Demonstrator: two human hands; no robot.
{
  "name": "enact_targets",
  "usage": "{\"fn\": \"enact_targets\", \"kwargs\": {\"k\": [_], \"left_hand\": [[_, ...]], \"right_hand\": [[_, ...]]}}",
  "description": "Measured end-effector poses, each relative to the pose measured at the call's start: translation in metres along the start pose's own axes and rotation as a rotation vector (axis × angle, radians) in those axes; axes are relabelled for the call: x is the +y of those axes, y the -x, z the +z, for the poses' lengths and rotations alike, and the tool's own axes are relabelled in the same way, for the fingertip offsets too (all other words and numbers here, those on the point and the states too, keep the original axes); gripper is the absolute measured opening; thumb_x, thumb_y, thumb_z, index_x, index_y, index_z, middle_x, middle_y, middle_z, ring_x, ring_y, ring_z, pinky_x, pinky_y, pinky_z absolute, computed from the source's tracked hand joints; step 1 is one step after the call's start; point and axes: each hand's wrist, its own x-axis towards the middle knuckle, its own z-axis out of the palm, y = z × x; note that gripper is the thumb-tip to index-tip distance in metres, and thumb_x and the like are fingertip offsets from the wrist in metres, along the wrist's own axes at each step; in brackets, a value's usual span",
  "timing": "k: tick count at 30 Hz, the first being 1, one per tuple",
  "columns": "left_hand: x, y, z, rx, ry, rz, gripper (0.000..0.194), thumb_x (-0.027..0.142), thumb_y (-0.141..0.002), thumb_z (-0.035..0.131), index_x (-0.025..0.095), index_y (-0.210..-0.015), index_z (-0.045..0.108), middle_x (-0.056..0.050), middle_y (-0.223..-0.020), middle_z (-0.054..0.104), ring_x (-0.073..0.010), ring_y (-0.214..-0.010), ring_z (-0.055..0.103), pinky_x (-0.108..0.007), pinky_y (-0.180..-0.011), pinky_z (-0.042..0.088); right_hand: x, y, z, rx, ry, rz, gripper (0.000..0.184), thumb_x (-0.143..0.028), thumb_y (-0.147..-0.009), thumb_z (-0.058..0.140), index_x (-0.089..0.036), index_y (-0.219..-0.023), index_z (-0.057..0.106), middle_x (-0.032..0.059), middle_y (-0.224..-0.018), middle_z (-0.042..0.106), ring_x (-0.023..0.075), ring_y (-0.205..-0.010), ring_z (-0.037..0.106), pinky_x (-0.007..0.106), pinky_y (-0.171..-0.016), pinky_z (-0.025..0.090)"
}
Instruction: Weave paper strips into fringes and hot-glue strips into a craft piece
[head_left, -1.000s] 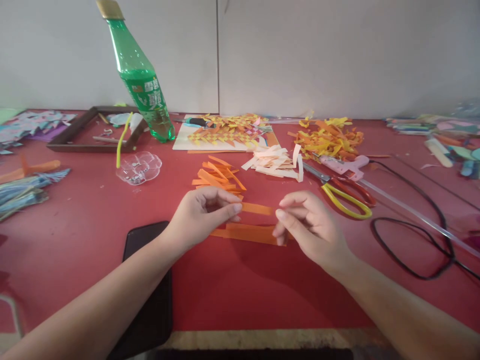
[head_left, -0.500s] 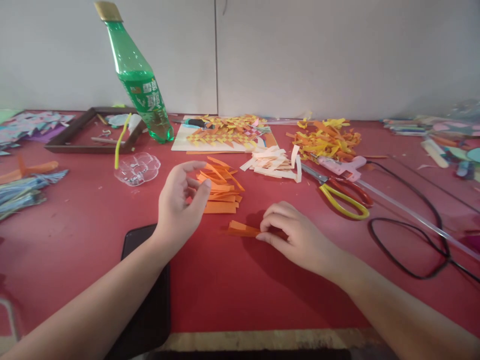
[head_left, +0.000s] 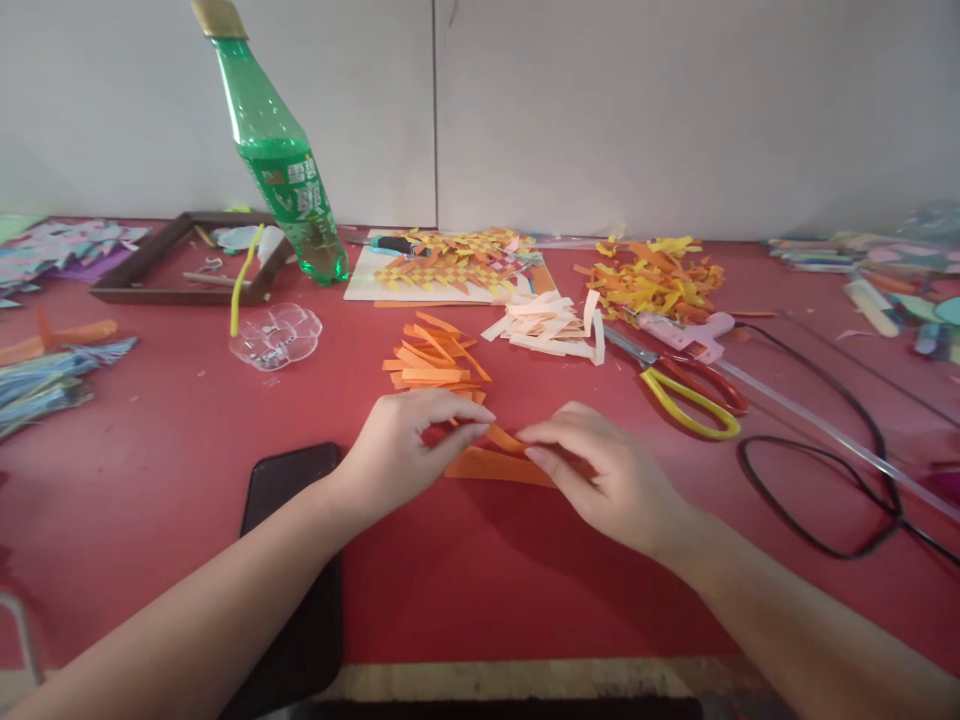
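Observation:
Between my two hands stretches a short orange paper strip (head_left: 506, 438). My left hand (head_left: 416, 440) pinches its left end between thumb and fingers. At the other end, the thumb and fingers of my right hand (head_left: 600, 470) are closed on the same strip. Below it, more orange paper strips (head_left: 491, 466) lie flat on the red table, partly covered by my right hand. Just beyond my left hand is a loose pile of orange paper strips (head_left: 435, 355). Pale pink paper strips (head_left: 544, 325) are heaped to the right of that pile.
Scissors (head_left: 690, 395) and a pink glue gun (head_left: 690, 335) with a looping black cord (head_left: 817, 540) lie on the right. A phone (head_left: 300, 600) rests under my left forearm. Farther back stand a green bottle (head_left: 289, 190), a frame (head_left: 172, 295) and a clear dish (head_left: 277, 338).
Half a second ago my left hand was raised near the orange pile, apart from my right. It has come down rightward and now pinches a strip together with my right hand.

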Motion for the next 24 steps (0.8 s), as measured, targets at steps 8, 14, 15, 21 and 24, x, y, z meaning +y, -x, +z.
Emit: {"fn": "enact_targets", "kwargs": {"k": [8,14,15,21,24], "left_hand": [[0.002,0.002,0.002,0.045,0.232,-0.29,0.03,0.031,-0.085,0.07,0.023,-0.114,0.067,-0.006,-0.106,0.076,-0.0193,-0.089,0.073,-0.03,-0.08,0.058],[0.009,-0.001,-0.002,-0.046,0.345,-0.361,0.032,0.032,-0.087,0.067,0.02,-0.116,0.061,-0.005,-0.084,0.077,-0.0207,-0.084,0.075,-0.03,-0.074,0.057],[0.01,-0.001,-0.003,-0.081,0.364,-0.36,0.027,0.031,-0.087,0.067,0.02,-0.11,0.062,-0.005,-0.084,0.076,-0.0204,-0.084,0.075,-0.029,-0.075,0.057],[0.012,-0.001,-0.002,-0.217,0.51,-0.363,0.011,0.026,-0.087,0.065,0.018,-0.089,0.057,-0.006,-0.085,0.075,-0.0199,-0.088,0.075,-0.028,-0.076,0.057],[0.013,0.0,-0.002,-0.251,0.607,-0.385,0.01,0.025,-0.088,0.064,0.018,-0.089,0.057,-0.005,-0.085,0.075,-0.018,-0.086,0.075,-0.026,-0.075,0.057]], "right_hand": [[-0.013,-0.001,-0.012,-0.168,-0.254,-0.176,0.03,-0.008,-0.09,0.047,-0.021,-0.103,0.07,0.0029,-0.082,0.076,0.0133,-0.075,0.07,0.025,-0.069,0.055],[-0.011,-0.004,-0.013,-0.113,-0.378,-0.191,0.026,-0.007,-0.087,0.056,-0.024,-0.1,0.071,0.0023,-0.084,0.075,0.0136,-0.078,0.069,0.027,-0.074,0.056],[-0.01,-0.004,-0.013,-0.106,-0.408,-0.189,0.025,-0.007,-0.088,0.057,-0.024,-0.099,0.071,0.0026,-0.084,0.073,0.0133,-0.078,0.068,0.027,-0.073,0.056],[-0.008,-0.001,-0.011,-0.077,-0.382,-0.104,0.019,-0.01,-0.087,0.058,-0.022,-0.096,0.069,0.002,-0.085,0.059,0.0104,-0.072,0.06,0.024,-0.066,0.052],[-0.009,0.001,-0.01,-0.042,-0.36,-0.044,0.015,-0.012,-0.085,0.06,-0.022,-0.092,0.067,0.0049,-0.096,0.056,0.0151,-0.085,0.061,0.029,-0.077,0.055]]}}
